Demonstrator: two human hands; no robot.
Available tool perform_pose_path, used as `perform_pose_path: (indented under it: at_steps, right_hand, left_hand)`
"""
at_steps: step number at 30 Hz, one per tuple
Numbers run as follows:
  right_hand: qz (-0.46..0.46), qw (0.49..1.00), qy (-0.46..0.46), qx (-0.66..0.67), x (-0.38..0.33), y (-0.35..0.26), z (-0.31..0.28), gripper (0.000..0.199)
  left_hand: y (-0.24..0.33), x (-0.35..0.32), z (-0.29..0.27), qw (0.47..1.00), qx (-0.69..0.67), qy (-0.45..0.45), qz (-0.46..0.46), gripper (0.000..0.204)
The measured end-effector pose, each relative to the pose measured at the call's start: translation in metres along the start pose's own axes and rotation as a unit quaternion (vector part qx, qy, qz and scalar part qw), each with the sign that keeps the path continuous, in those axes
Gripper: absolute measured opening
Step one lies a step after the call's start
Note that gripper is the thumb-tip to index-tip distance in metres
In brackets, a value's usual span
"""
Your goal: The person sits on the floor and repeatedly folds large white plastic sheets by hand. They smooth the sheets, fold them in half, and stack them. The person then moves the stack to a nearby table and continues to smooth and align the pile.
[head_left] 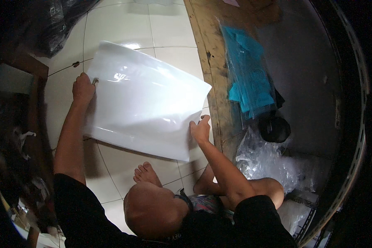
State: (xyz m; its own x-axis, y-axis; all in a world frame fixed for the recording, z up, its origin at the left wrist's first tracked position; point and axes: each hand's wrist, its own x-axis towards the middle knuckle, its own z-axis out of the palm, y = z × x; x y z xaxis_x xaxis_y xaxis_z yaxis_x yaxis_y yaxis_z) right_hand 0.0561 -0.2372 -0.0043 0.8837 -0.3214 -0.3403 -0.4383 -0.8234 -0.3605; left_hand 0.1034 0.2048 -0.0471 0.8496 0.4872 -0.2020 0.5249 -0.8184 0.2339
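A large glossy white sheet (146,97), perhaps plastic, is stretched between my two hands above the tiled floor. Its left edge is gripped by my left hand (82,88), whose fingers are closed. A small brownish curved spot (96,81) shows on the sheet beside those fingers; I cannot tell what it is. My right hand (200,128) pinches the right edge, where the sheet creases and bends. Its lower right corner hangs free below that hand. Bright reflections lie across the sheet's surface.
A worn wooden board (213,78) runs along the right, bearing turquoise items in a clear bag (250,74). Below are a round black object (274,128) and crumpled clear plastic (262,159). Black plastic (56,25) lies at far left. My bare foot (146,174) is near the sheet.
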Motion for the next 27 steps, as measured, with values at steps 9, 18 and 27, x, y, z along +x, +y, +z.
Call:
perform_pose_path:
  at_steps: [9,18,27]
  right_hand:
    - [-0.083,0.994,-0.044,-0.052,0.009,0.009,0.003,0.034]
    - [-0.102,0.993,-0.046,-0.026,0.013,0.023,0.003,0.042]
    - [-0.124,0.984,-0.114,-0.062,0.023,0.019,-0.007,0.044]
  left_hand:
    - [-0.009,-0.002,0.006,0.998,0.026,0.039,0.039,0.037]
    - [0.001,-0.012,-0.008,0.997,0.048,-0.002,0.057,0.032]
    - [-0.011,-0.013,-0.002,0.997,-0.005,0.018,0.070,0.031]
